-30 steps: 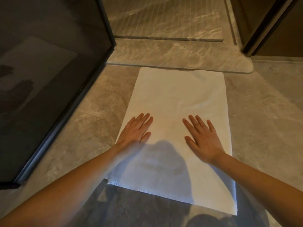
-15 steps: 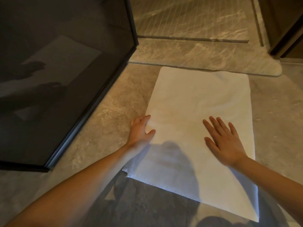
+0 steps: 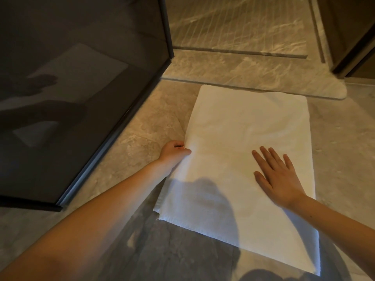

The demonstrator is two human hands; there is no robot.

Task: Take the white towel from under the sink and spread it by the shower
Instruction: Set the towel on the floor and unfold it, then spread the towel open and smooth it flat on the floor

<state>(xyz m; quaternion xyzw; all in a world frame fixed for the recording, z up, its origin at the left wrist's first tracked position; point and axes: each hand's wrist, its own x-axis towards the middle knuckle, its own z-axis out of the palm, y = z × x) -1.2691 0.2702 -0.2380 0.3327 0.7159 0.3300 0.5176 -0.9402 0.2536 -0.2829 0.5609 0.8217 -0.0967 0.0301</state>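
The white towel [image 3: 243,142] lies spread flat on the grey marble floor, its far edge against the raised shower threshold [image 3: 233,74]. My left hand [image 3: 174,152] grips the towel's left edge, fingers curled under it and thumb on top. My right hand [image 3: 278,175] rests flat on the towel's right half, fingers straight and spread. My shadow falls across the towel's near end.
A dark glass shower door [image 3: 81,88] with a black frame stands open on the left, close to my left arm. The grooved shower floor [image 3: 239,23] lies beyond the threshold. A dark door frame [image 3: 349,47] stands at the far right.
My left hand slid off the top of the towel to its left edge and curled around it. My right hand stayed flat. The view shifted, so the towel sits further right.
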